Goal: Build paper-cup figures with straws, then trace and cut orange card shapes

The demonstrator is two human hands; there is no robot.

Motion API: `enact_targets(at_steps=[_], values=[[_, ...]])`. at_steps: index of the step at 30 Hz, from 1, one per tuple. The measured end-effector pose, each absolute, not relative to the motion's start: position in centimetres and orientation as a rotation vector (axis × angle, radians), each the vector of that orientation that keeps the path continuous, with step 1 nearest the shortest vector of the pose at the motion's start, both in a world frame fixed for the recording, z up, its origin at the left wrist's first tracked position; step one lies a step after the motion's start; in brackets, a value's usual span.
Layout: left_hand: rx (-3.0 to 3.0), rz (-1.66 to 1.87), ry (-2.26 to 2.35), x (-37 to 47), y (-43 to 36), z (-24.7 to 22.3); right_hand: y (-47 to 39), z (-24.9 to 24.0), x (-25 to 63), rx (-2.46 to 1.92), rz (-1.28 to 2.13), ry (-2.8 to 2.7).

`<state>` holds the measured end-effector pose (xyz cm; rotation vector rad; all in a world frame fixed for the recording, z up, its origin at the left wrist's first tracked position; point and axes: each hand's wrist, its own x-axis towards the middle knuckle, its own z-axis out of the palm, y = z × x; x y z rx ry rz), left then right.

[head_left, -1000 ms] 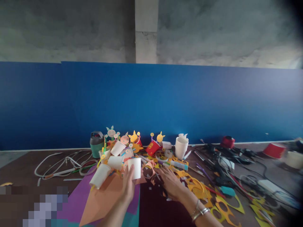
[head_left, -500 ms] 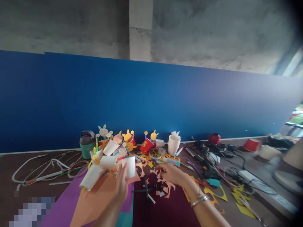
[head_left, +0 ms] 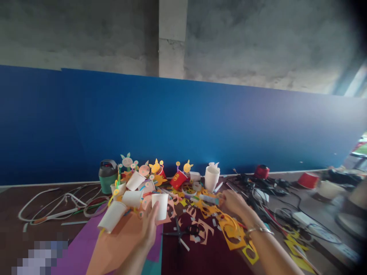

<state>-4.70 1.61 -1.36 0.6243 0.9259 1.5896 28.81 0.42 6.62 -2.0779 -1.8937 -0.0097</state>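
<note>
A white paper cup stands upright in my left hand, whose fingers wrap its left side. Past the right end of a pale tube with a blue end, my right hand reaches down with curled fingers. Its fingertips, among coloured scraps and pens, do not show clearly, so I cannot make out what they hold. Black scissors lie open between my hands on dark red paper. Peach paper with cut-outs and yellow cut-out scraps lie around them.
White cups lie at left on orange paper, near paper animal figures and a red cup. An upright white cup stands behind. A green container is at left; cables and a power strip spread right.
My right hand has moved right, from above the peach scraps to beyond the tube, uncovering yellow scraps. My left hand keeps the cup, which now stands straighter and slightly right. The view has shifted a little.
</note>
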Motion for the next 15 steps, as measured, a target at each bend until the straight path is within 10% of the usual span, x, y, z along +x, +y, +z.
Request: enact_targets(at_steps=[15], values=[[0.555, 1.568, 0.899, -4.6, 1.5, -1.2, -2.3, 16.7, 25.0, -1.652, -0.165, -1.64]])
